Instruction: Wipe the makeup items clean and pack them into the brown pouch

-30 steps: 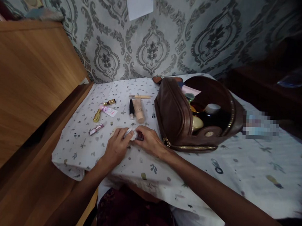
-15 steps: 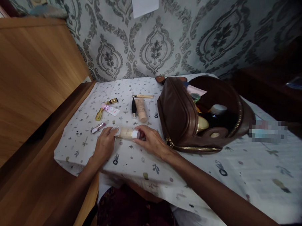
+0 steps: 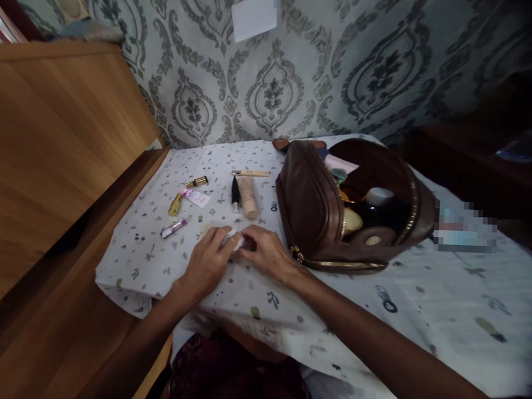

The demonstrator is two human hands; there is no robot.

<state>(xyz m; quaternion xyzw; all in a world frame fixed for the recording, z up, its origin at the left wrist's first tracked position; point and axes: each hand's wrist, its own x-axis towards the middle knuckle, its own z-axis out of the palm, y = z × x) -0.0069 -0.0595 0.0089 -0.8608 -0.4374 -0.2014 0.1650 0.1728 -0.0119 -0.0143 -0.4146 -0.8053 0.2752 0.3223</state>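
Note:
My left hand [image 3: 210, 259] is closed round a crumpled white tissue [image 3: 230, 236] and lies over a cosmetic bottle. Pinched in my right hand [image 3: 264, 251] is the dark cap end of that cosmetic bottle [image 3: 249, 244]; most of its beige body is hidden under the left hand. Both hands meet just above the patterned cloth. Left of them lies a small clear and purple tube [image 3: 173, 228]. Behind them are a beige squeeze tube [image 3: 247, 197] and a slim black tube [image 3: 235, 194], side by side.
An unzipped brown leather bag [image 3: 310, 207] with bottles inside stands right of my hands. At the left are a gold-capped vial [image 3: 175, 204], a white-pink tube [image 3: 198, 198] and a black-gold tube [image 3: 198, 182]. A pencil-like stick [image 3: 252, 173] lies at the back. A wooden cabinet [image 3: 72, 97] borders the left.
My left hand has slid right along the bottle with the tissue, from its far end to the cap end, covering the body. My right hand keeps its hold on the cap end.

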